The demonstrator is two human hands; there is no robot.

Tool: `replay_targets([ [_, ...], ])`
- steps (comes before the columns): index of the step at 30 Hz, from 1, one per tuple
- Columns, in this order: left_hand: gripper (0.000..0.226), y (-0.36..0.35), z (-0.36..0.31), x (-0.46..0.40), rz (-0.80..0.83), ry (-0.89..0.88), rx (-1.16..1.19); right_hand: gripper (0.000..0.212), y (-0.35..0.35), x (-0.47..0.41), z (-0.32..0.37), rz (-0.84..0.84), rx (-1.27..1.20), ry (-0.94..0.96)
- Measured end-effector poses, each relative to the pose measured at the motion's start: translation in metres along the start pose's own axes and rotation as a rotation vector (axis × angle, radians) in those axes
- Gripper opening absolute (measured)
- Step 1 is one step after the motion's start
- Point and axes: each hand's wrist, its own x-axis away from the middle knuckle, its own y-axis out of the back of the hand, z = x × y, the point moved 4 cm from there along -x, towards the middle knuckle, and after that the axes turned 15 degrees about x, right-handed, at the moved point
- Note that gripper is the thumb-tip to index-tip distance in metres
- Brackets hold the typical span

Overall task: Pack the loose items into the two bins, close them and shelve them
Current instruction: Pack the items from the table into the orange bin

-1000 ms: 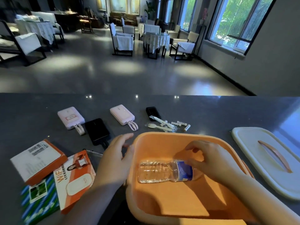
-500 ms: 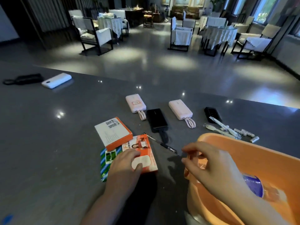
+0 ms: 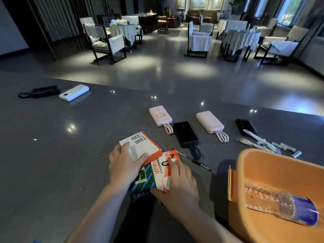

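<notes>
The three small boxes lie overlapped on the grey counter [image 3: 52,155], left of the orange bin [image 3: 280,172]. The left hand [image 3: 122,163] curls its fingers over the white-and-orange box [image 3: 140,146], and the right hand [image 3: 178,186] lies with spread fingers on the WiFi box [image 3: 163,171], thumb at its near edge (probably to gather the pile for one lift). Under them sits a green-blue box [image 3: 143,183]. A plastic bottle [image 3: 280,204] already lies in the bin.
</notes>
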Motion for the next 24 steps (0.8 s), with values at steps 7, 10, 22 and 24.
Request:
replay_targets([
  [7, 0.082, -0.003, 0.033, -0.012, 0.074, 0.196, 0.305, 0.112, -0.006, -0.013, -0.015, 0.048, 0.026, -0.158],
  [10, 0.063, -0.006, 0.032, -0.016, 0.093, 0.226, 0.550, 0.114, -0.002, -0.014, -0.012, 0.057, 0.044, -0.184],
  [22, 0.074, -0.017, 0.034, -0.013, 0.100, 0.458, 0.920, 0.124, -0.008, 0.015, -0.003, 0.124, -0.001, -0.193],
  [24, 0.070, -0.016, 0.035, -0.006, 0.095, 0.458, 0.946, 0.132, -0.018, 0.021, -0.001, 0.168, 0.003, -0.191],
])
